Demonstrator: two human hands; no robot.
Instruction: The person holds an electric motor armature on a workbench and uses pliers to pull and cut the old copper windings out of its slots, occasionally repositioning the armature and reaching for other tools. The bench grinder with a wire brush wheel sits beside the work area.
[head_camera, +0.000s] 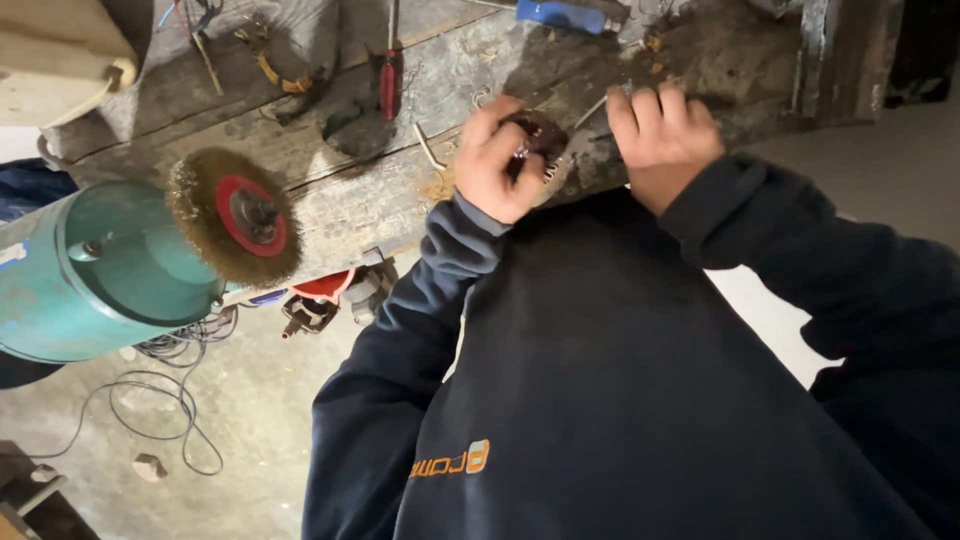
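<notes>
- The left hand (497, 160), in the upper middle of the frame, is curling its fingers around a small dark reddish-brown part (538, 133) and pressing it against the edge of the worn wooden workbench (350, 195).
- The right hand (662, 135), just to the right of it, is lying knuckles-up with fingers bent over the bench edge; what its fingertips are gripping cannot be told, though a thin metal rod (590, 112) is showing between the two hands.
- The dark part is sitting between both hands, touching the left palm.
- A brass wire brush wheel (234, 214) with a red hub is standing out at the left, mounted on a teal bench-grinder housing (90, 280).
- A red-handled screwdriver (390, 80) is lying on the bench above the left hand, and a blue tool handle (562, 15) is lying along the top edge.
- Dark cables (160, 400) are looping over the concrete floor at the lower left.
</notes>
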